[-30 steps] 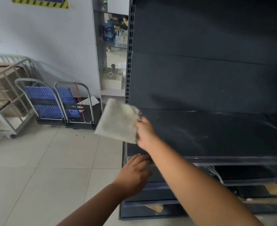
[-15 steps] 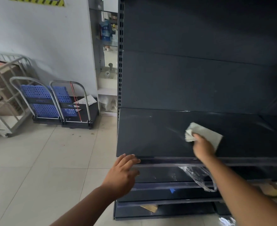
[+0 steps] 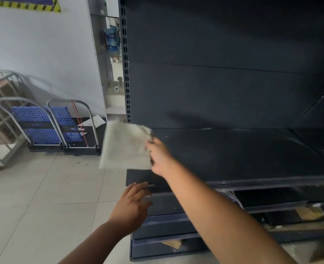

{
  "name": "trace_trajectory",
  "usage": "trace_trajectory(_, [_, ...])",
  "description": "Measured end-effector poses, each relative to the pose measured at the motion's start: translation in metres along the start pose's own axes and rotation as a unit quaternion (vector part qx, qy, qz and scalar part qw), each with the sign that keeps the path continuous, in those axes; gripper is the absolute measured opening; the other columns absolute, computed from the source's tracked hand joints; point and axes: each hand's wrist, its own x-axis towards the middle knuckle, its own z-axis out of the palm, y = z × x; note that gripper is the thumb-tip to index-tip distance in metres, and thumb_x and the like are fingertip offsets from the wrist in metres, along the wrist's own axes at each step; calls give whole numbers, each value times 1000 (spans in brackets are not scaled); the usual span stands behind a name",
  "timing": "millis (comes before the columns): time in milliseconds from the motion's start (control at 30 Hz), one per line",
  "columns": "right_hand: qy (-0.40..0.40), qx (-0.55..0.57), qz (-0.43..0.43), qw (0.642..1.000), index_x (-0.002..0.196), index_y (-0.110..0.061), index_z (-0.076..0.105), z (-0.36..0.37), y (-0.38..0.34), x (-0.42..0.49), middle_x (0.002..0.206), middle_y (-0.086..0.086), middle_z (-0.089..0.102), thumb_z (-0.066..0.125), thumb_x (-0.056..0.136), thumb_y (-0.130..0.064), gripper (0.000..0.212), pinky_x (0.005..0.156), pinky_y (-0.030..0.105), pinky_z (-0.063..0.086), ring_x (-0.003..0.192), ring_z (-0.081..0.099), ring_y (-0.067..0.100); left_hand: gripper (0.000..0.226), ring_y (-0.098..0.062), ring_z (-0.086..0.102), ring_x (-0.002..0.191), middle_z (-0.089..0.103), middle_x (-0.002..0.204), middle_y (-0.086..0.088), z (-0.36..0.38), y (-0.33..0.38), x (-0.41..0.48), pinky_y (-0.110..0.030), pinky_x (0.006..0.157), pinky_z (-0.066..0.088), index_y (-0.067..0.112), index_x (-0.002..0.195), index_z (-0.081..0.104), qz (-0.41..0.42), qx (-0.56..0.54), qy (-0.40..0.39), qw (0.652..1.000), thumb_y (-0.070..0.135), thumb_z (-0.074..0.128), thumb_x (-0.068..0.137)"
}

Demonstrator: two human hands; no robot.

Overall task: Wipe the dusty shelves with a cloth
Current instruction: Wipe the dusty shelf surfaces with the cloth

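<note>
A dark metal shelf (image 3: 233, 155) runs across the right half of the view, with a tall dark back panel behind it. My right hand (image 3: 160, 156) grips a pale grey cloth (image 3: 125, 144) by its right edge. The cloth hangs spread out past the shelf's left end, over the floor. My left hand (image 3: 133, 203) rests with spread fingers at the front left corner of the shelf edge. Lower shelves (image 3: 166, 221) sit below, partly hidden by my right arm.
Two folded blue platform trolleys (image 3: 48, 126) lean by the white wall at left. A grey metal rack (image 3: 2, 115) with cardboard stands further left. Scraps of cardboard (image 3: 310, 212) and plastic lie on the lower shelves. The tiled floor (image 3: 42, 197) lies at left.
My right hand has swept the cloth leftward, from the middle of the shelf to beyond its left end, where it now hangs flared out. My left hand has barely shifted.
</note>
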Motion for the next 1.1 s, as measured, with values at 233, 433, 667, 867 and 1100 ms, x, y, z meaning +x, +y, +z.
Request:
trace_trajectory(233, [354,-399,-149,832,134,-13,49,-214,-49,-39,128,19,60,39,93,-12,42,94,40,45,116,56,38,28,-19,55,86,63,101,5,0,7,23,-33,77,40,27,97,69,-65,-18,48,997,15,57,74])
trace_trajectory(433, [240,-668,-54,702,133,-24,49,-213,4,-50,118,15,66,37,91,-6,47,81,37,50,101,64,37,26,-19,55,83,63,100,5,-4,7,40,-32,71,46,24,106,66,-99,-2,18,995,27,49,86])
trace_trajectory(667, [3,-489,-142,860,122,-20,57,-27,47,-31,116,11,65,37,96,-14,33,76,23,41,96,59,24,28,-26,48,85,58,94,-7,7,14,23,-36,71,44,15,89,57,-8,23,21,999,8,66,64])
trace_trajectory(867, [-68,-86,21,994,112,-21,58,13,14,2,108,12,61,41,96,-18,23,59,28,45,79,56,22,36,-30,51,100,57,115,-12,5,3,8,-38,80,49,17,98,67,-31,36,-3,999,8,60,64])
trace_trajectory(1100, [274,-44,-94,956,111,-12,61,-132,-66,58,109,9,65,43,91,-10,26,76,34,53,102,64,30,30,-23,46,105,59,117,-5,-1,3,14,-33,89,38,25,99,71,-43,34,-10,998,19,56,73])
